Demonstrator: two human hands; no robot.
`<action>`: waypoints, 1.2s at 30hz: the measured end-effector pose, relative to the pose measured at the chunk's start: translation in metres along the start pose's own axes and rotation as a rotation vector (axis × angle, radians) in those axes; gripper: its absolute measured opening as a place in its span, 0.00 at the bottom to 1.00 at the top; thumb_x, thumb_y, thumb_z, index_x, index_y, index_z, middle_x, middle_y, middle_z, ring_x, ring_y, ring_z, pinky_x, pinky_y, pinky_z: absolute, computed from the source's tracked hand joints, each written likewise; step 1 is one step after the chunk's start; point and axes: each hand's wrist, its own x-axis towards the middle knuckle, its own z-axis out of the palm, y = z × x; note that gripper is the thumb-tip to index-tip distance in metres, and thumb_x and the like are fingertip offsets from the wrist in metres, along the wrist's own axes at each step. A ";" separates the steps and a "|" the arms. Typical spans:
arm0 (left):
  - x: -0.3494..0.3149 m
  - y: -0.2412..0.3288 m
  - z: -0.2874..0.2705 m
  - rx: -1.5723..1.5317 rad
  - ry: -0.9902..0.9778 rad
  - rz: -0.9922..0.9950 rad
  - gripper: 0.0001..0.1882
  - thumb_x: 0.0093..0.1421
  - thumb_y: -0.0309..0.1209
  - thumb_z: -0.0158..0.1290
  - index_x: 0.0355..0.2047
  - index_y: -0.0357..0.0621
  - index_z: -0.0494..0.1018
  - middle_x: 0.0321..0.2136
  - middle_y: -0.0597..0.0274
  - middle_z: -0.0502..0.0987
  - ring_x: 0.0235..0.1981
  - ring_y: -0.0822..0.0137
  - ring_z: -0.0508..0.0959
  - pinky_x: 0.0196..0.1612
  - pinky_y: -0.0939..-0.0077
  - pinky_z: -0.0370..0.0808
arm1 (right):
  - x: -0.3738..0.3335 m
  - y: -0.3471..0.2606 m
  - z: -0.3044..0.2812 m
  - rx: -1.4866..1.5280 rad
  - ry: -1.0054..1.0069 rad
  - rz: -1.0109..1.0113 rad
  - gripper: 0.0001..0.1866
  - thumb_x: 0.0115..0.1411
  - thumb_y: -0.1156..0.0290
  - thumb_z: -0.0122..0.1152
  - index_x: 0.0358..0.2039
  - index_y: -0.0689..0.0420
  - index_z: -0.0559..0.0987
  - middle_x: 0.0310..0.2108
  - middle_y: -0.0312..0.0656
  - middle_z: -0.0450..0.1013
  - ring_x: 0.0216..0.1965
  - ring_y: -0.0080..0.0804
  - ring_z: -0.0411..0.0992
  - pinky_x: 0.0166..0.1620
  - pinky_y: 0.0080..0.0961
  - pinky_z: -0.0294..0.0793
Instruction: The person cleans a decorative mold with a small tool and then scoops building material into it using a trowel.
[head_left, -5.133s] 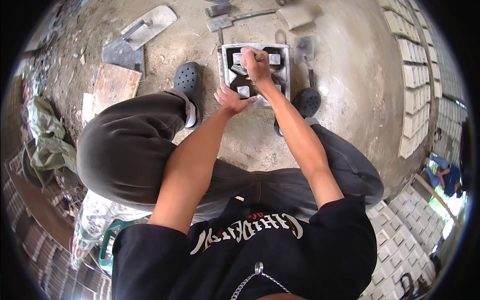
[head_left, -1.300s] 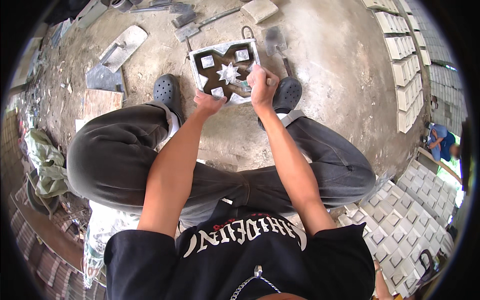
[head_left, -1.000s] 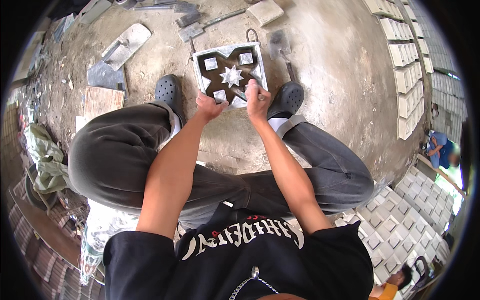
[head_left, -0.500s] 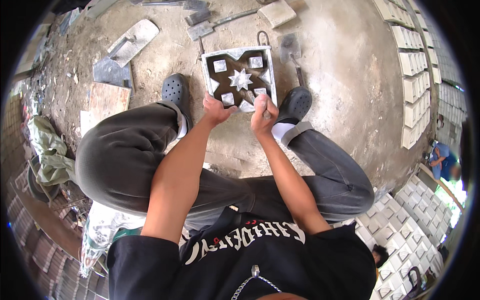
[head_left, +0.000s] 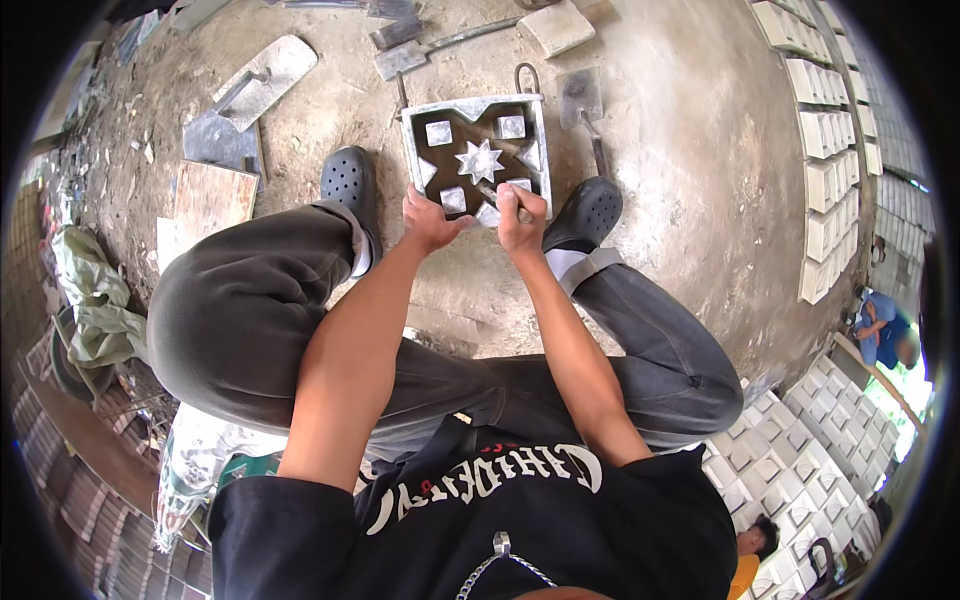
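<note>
Holding the near left corner of the grey mould (head_left: 546, 155), the left hand (head_left: 432, 222) has its thumb by the near rim; the right hand (head_left: 521, 220) is closed around a slim tool (head_left: 525, 215) at the near right corner. The grey mould lies on the floor (head_left: 680, 180) between the left shoe (head_left: 348, 178) and right shoe (head_left: 592, 210). With a loose left hold, a hard push could skid it. Tight gaps around the star block (head_left: 479, 161) and 4 square blocks (head_left: 439, 132) could snag the slim tool or scrape knuckles.
</note>
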 end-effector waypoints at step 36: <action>0.003 0.000 -0.004 0.057 -0.065 0.017 0.77 0.36 0.64 0.64 0.59 0.17 0.26 0.61 0.25 0.39 0.65 0.39 0.41 0.66 0.58 0.46 | 0.051 0.031 -0.030 0.096 0.210 0.060 0.16 0.61 0.68 0.47 0.19 0.64 0.68 0.15 0.31 0.61 0.19 0.17 0.58 0.23 0.21 0.56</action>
